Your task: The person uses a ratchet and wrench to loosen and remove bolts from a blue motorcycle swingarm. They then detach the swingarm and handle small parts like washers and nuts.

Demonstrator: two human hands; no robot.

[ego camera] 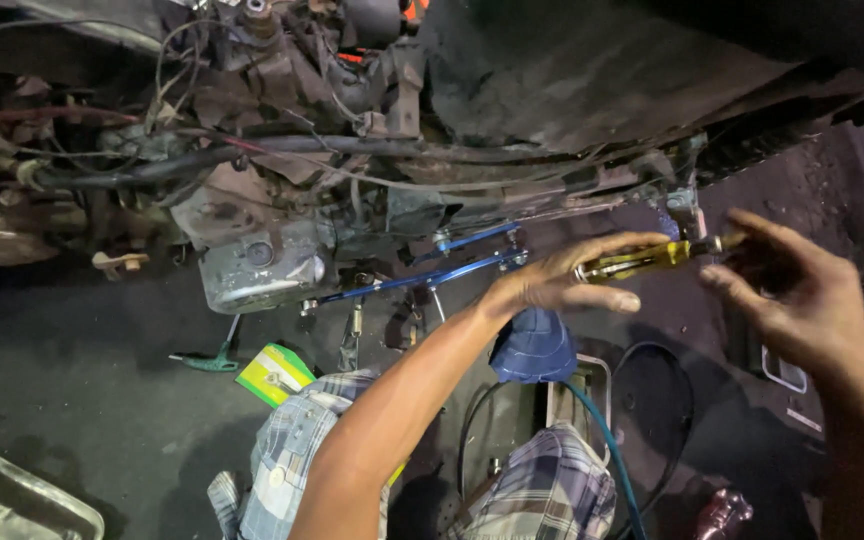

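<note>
Where the frame begins at its lower left corner, about eight o'clock, a dented metal tray [12, 495] shows a crinkled, shiny rim against the dark, gritty floor [82, 390]. Just right of it lie a green T-handle wrench [214, 357] and a small green-and-yellow cardboard box [274, 373], both flat on the floor beneath the grimy engine and gearbox [262, 250], whose cast housing is dull grey and rounded, crossed by black hoses and thin wires. Two slim blue rods [432, 272] run slantwise from the housing toward three o'clock. At six o'clock the person's knees in soft plaid cloth [552, 490] fill the bottom edge, with a blue cap [534, 345] of stitched fabric resting between them and a teal hose [602, 440] curving past. The left hand [562, 282] reaches out from the bare forearm, fingers curled around the translucent yellow handle of a screwdriver [652, 258] (glossy plastic, faceted, with a dark metal collar at its right end), which lies roughly level at about two o'clock from centre. The right hand [802, 295], at three o'clock, is half open, its fingertips pinching the tool's dark shaft end. Beyond it, a rough black underbody panel [592, 70] slopes toward one o'clock.
</note>
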